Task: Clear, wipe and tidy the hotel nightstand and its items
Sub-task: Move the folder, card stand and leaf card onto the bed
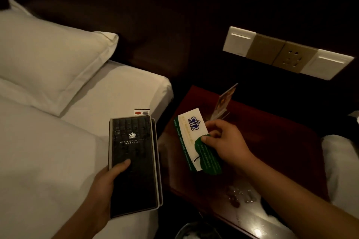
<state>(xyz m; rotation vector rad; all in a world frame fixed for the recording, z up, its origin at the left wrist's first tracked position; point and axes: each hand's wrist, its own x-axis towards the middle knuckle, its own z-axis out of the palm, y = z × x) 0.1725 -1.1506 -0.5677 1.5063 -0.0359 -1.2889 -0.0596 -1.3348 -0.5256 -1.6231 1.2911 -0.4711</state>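
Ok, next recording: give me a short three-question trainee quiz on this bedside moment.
1. True or false: the left hand holds the black embossed leather hotel folder over the white bed.
2. What does the right hand grip? A) white and green paper door hanger cards B) a glass C) a cloth
3. Which item is upright at the back of the dark red wooden nightstand?

Key: 1 true. 2 A. 3 the standing printed display card.
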